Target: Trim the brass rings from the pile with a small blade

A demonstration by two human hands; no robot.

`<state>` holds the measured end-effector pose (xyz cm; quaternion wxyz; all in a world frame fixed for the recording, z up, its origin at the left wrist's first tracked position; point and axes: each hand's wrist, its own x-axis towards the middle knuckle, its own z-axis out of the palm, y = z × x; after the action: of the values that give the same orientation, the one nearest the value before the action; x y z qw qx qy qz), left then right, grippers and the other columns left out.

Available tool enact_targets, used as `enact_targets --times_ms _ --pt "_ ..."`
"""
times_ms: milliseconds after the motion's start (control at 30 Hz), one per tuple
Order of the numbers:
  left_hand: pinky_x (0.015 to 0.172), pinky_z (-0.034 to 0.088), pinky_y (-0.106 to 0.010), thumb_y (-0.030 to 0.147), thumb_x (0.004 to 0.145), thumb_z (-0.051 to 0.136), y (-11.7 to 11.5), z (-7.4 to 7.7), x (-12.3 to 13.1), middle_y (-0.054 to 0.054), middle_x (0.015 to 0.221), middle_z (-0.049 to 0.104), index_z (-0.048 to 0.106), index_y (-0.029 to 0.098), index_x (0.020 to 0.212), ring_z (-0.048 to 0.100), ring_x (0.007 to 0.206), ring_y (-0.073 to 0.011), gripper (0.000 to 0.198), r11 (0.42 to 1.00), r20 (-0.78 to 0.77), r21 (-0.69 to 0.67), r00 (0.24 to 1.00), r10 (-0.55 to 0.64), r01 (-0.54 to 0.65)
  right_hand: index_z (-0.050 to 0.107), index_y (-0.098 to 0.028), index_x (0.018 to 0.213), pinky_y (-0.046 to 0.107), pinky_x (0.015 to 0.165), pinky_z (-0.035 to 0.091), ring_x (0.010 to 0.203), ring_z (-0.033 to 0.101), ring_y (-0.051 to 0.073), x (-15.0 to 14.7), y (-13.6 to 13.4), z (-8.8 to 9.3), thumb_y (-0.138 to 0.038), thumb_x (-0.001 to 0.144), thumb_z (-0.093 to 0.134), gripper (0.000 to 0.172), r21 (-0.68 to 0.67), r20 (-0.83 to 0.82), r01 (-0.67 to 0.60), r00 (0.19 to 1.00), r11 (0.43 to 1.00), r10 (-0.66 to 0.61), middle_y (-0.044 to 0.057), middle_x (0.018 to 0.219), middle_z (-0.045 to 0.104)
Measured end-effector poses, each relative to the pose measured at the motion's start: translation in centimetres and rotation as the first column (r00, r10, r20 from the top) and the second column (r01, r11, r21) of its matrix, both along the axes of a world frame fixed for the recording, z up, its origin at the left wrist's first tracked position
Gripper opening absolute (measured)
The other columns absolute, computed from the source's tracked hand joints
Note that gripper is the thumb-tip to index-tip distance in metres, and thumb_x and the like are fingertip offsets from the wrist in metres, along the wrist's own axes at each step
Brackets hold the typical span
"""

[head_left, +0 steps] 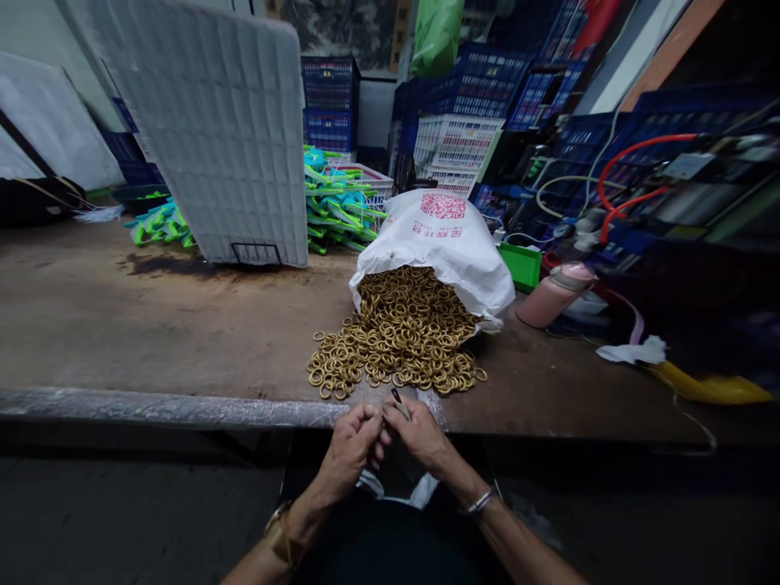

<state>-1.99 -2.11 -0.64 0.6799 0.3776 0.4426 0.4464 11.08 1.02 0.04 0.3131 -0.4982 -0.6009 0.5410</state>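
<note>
My left hand (353,439) and my right hand (423,435) meet at the front edge of the table, fingertips close together. A small slim tool with a dark tip and a greyish handle (402,409) sticks up from my right hand, whose fingers are closed on it. My left fingers are pinched, and what lies in them is hidden. Just beyond both hands spreads a heap of gold-coloured rings (405,337). It spills from the open mouth of a white woven sack (435,236) lying on its side, with red print on top.
The brown table (152,333) has a plastic-wrapped front edge. At left stands a tall, ribbed white panel (244,138), with green and blue plastic pieces (338,211) behind it. A pink bottle (556,294), a green tray (520,265) and red hoses (639,146) are at right. Stacked crates (460,142) fill the back.
</note>
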Motion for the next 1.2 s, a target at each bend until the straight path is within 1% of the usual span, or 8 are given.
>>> enact_targets --times_ms 133,333,567,733,800,1000,1100,1200 --pt "0.039 0.034 -0.017 0.047 0.072 0.055 0.0 0.6 0.1 0.003 0.056 0.053 0.048 0.016 0.07 0.043 0.04 -0.0052 0.032 0.999 -0.093 0.027 0.995 0.02 -0.017 0.049 -0.017 0.063 0.021 0.053 0.035 0.052 0.043 0.009 -0.1 0.4 0.0 -0.04 0.076 0.047 0.027 0.025 0.024 -0.004 1.0 1.0 0.004 -0.005 0.051 0.048" --pt "0.04 0.034 -0.017 0.046 0.073 0.055 -0.2 0.3 0.0 0.003 0.057 0.054 0.049 0.015 0.071 0.044 0.04 -0.0052 0.032 1.0 -0.085 0.031 0.996 0.0 0.002 0.049 -0.017 0.062 0.021 0.05 0.033 0.05 0.041 0.008 0.2 0.7 -1.0 -0.038 0.078 0.043 0.028 -0.023 -0.024 0.013 1.0 1.0 -0.013 -0.005 0.052 0.045" --pt "0.042 0.035 -0.017 0.045 0.073 0.056 0.1 -0.4 0.3 0.003 0.058 0.054 0.049 0.015 0.072 0.044 0.041 -0.0051 0.031 1.0 -0.008 -0.026 1.0 0.01 -0.01 0.045 -0.019 0.059 0.021 0.051 0.032 0.051 0.042 0.01 1.1 1.2 -1.9 -0.034 0.081 0.037 0.028 0.151 0.194 0.008 0.98 0.989 -0.037 -0.004 0.052 0.046" --pt "0.043 0.036 -0.016 0.044 0.073 0.057 0.5 -0.7 0.4 0.003 0.059 0.054 0.047 0.016 0.072 0.045 0.043 -0.0046 0.03 0.996 0.018 -0.062 0.997 0.07 -0.069 0.047 -0.02 0.068 0.021 0.052 0.029 0.052 0.044 0.011 1.5 0.6 -2.1 -0.017 0.076 0.038 0.013 0.314 0.465 -0.158 0.885 0.936 -0.006 -0.003 0.056 0.049" --pt "0.043 0.036 -0.016 0.044 0.073 0.057 0.6 -0.9 0.4 0.004 0.058 0.055 0.047 0.017 0.074 0.045 0.042 -0.0045 0.029 0.995 0.016 -0.071 0.997 0.077 -0.076 0.049 -0.02 0.074 0.021 0.054 0.029 0.056 0.048 0.011 1.5 0.4 -2.0 -0.01 0.071 0.038 0.015 0.335 0.526 -0.224 0.851 0.915 0.016 -0.001 0.062 0.054" --pt "0.044 0.036 -0.016 0.045 0.074 0.056 0.9 -1.3 0.5 0.004 0.056 0.054 0.046 0.017 0.073 0.045 0.043 -0.005 0.03 0.996 -0.05 -0.028 0.995 0.081 -0.083 0.05 -0.019 0.081 0.022 0.055 0.027 0.062 0.051 0.013 1.1 0.4 -1.7 -0.006 0.067 0.038 0.023 0.328 0.62 -0.285 0.784 0.901 0.022 0.0 0.067 0.058" --pt "0.043 0.035 -0.016 0.044 0.075 0.054 0.9 -0.9 0.4 0.004 0.054 0.052 0.045 0.016 0.07 0.044 0.043 -0.005 0.03 0.997 -0.111 0.021 0.991 0.074 -0.072 0.049 -0.019 0.083 0.022 0.054 0.026 0.061 0.051 0.013 1.1 0.5 -1.8 -0.003 0.063 0.038 0.028 0.294 0.643 -0.312 0.764 0.903 0.054 0.0 0.067 0.059" --pt "0.044 0.036 -0.017 0.042 0.078 0.052 0.4 0.0 0.3 0.004 0.053 0.05 0.045 0.016 0.067 0.043 0.044 -0.0052 0.029 0.996 -0.142 0.071 0.988 0.054 -0.045 0.05 -0.019 0.083 0.023 0.052 0.023 0.058 0.051 0.013 1.2 0.9 -1.9 -0.006 0.066 0.038 0.025 0.245 0.709 -0.305 0.703 0.92 0.045 0.001 0.066 0.06"
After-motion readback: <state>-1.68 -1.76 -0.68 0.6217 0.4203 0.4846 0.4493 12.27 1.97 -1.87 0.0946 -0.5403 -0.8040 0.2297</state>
